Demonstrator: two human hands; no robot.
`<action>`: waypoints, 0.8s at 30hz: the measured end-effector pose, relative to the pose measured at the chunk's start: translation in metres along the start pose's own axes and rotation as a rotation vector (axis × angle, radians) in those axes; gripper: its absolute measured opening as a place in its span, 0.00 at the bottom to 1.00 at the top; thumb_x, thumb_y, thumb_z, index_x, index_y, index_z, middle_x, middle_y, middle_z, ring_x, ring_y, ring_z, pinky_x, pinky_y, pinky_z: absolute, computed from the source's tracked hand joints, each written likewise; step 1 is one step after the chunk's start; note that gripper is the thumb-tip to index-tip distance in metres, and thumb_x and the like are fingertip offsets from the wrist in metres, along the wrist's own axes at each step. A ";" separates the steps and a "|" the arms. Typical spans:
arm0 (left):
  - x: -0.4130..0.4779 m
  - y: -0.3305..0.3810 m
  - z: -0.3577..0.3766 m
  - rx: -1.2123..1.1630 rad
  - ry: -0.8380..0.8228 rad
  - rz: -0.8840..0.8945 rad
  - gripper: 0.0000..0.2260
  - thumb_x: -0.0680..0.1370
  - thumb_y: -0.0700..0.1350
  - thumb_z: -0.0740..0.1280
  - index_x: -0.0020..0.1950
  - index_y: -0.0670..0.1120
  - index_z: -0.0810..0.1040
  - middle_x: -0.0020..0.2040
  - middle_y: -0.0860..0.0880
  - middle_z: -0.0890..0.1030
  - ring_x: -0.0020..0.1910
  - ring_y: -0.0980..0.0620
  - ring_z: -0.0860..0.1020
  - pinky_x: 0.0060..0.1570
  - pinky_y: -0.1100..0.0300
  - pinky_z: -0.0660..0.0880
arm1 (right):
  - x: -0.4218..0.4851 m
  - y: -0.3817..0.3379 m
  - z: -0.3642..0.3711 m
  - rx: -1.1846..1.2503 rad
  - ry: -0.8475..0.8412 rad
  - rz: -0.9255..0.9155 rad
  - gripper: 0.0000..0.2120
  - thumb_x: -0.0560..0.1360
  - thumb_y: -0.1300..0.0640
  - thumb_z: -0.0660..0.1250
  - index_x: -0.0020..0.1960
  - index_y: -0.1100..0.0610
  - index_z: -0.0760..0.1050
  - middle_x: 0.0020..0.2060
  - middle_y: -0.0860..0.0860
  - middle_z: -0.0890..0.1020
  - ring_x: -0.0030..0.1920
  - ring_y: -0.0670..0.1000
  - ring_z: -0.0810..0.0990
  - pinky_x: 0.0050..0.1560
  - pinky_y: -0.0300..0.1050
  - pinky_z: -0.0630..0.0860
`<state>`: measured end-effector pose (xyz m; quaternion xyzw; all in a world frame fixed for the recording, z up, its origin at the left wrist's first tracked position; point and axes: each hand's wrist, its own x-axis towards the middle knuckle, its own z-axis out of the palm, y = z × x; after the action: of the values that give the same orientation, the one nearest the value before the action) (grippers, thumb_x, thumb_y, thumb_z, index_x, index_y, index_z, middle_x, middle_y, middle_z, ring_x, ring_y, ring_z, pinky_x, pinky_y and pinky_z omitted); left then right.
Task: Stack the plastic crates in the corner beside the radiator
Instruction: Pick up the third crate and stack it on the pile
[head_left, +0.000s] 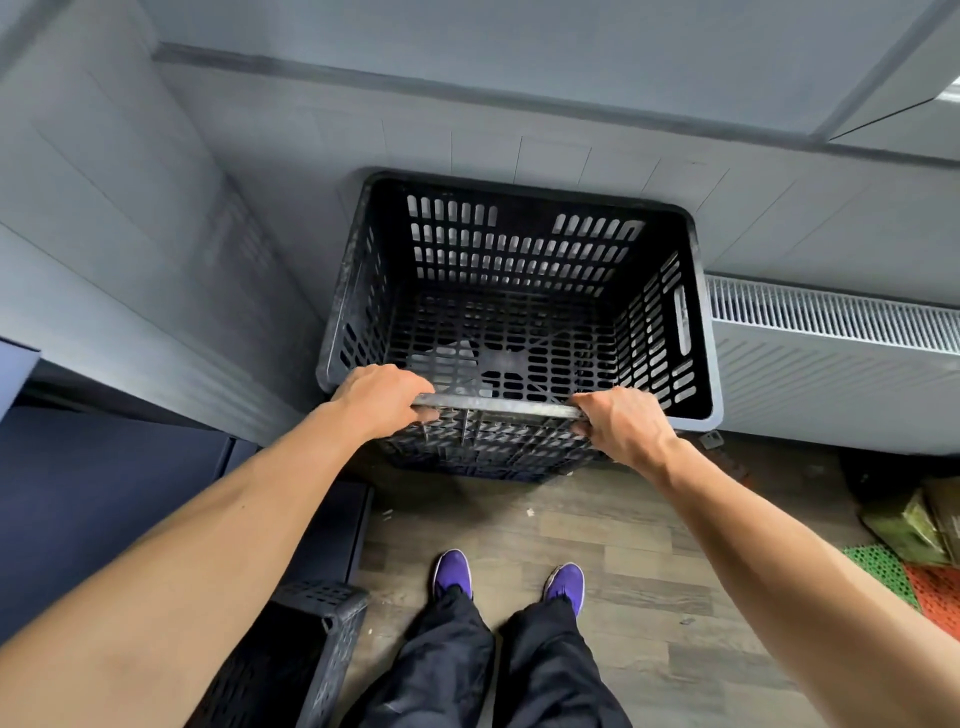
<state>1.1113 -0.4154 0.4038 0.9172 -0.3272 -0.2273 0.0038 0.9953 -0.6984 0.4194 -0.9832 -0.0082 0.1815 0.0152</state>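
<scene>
Hands, left hand (382, 397) and right hand (618, 428), both clamp the near rim of a black slotted plastic crate (519, 312) sitting in the corner beside the white ribbed radiator (831, 338), while another black crate (306, 649) waits unstacked.

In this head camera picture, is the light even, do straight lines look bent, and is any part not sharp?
Head view: soft, even light, no glare, though the black crate stays dark inside; the wide lens curves the top of the radiator and stretches the forearms toward the corners; the left hand and right hand gripping the crate rim are sharp, the left wall slightly smeared.
</scene>
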 end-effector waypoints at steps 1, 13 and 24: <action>-0.001 -0.001 0.003 0.014 0.045 0.016 0.16 0.78 0.60 0.63 0.62 0.54 0.78 0.44 0.50 0.84 0.46 0.47 0.81 0.46 0.53 0.73 | 0.001 0.001 0.001 -0.007 0.008 -0.009 0.10 0.79 0.49 0.65 0.60 0.49 0.75 0.43 0.51 0.84 0.44 0.56 0.84 0.44 0.50 0.79; -0.009 -0.005 0.003 0.101 0.124 0.104 0.12 0.81 0.42 0.63 0.64 0.49 0.74 0.35 0.51 0.81 0.32 0.50 0.75 0.36 0.56 0.70 | -0.004 0.001 0.004 -0.068 0.039 -0.010 0.15 0.76 0.63 0.64 0.62 0.55 0.75 0.39 0.53 0.84 0.40 0.57 0.83 0.41 0.49 0.80; -0.017 -0.016 -0.005 0.192 0.247 0.117 0.07 0.82 0.50 0.62 0.57 0.49 0.74 0.36 0.50 0.82 0.36 0.47 0.81 0.32 0.56 0.68 | -0.008 -0.009 0.000 -0.064 0.130 0.022 0.19 0.74 0.66 0.63 0.64 0.55 0.74 0.38 0.53 0.84 0.41 0.58 0.84 0.38 0.47 0.74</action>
<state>1.1113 -0.3933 0.4130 0.9137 -0.3972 -0.0798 -0.0305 0.9876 -0.6900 0.4224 -0.9930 -0.0024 0.1168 -0.0177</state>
